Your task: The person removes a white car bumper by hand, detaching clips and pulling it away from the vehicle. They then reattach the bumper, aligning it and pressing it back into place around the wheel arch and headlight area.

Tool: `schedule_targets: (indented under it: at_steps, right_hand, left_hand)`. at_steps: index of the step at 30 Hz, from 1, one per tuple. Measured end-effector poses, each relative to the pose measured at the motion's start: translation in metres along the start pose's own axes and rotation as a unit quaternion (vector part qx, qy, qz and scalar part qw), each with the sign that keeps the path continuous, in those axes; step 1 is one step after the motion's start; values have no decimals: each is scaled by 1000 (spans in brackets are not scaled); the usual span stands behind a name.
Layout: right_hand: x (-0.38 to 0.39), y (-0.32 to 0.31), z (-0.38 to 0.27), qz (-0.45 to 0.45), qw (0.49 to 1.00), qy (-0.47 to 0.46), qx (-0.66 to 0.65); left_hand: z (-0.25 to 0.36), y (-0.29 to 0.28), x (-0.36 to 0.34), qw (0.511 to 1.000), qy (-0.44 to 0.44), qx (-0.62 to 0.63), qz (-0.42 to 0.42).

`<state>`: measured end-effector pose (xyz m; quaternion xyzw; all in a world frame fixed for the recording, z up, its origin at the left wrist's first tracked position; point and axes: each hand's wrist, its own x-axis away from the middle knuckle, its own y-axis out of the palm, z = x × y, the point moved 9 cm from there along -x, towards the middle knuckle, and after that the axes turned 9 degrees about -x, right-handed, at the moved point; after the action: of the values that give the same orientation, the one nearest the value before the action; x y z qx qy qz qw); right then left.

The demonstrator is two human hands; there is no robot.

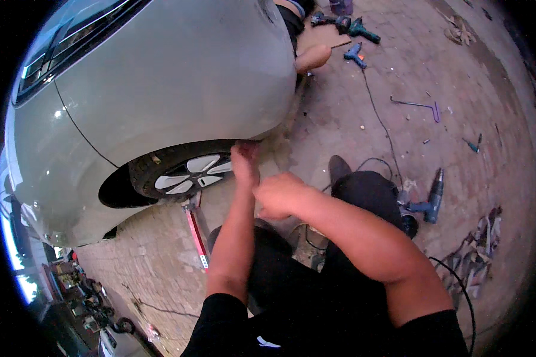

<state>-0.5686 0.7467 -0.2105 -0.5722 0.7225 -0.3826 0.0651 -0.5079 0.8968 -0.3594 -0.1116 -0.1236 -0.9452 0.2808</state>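
Note:
My left hand (245,162) is raised to the lower edge of the wheel arch on a pale grey car (196,65), beside the tyre (144,174). Its fingers look curled at that edge, and what they hold is hidden. Just right of that wrist, my right hand (281,195) is closed in a fist; anything inside it cannot be made out. The wheel (192,174), with silver and black spokes, stays mounted under the arch. A red jack handle (196,235) slants out from below the tyre.
Another person's arm (313,59) comes from the car's end, near cordless power tools (346,27). A blue corded tool (355,55), a purple-handled wrench (420,105), a screwdriver (473,144) and a heat gun (432,199) lie rightward. Crumpled rags (479,241) and cables are on the paving.

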Motion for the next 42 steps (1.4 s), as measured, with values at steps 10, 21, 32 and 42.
schedule_targets:
  at_steps: [10,21,32,42]
  right_hand:
    - [-4,2,5,-20,1000,-8,16]
    - [-11,1,-12,-23,999,5,22]
    - [-14,3,7,-25,998,26,50]
    - [-17,3,17,-8,998,33,45]
  left_hand:
    - [104,10,55,985,122,122,28]
    - [101,17,39,975,108,173,-92]
    - [146,19,63,973,194,125,-21]
    - [211,-18,75,914,236,328,-33]
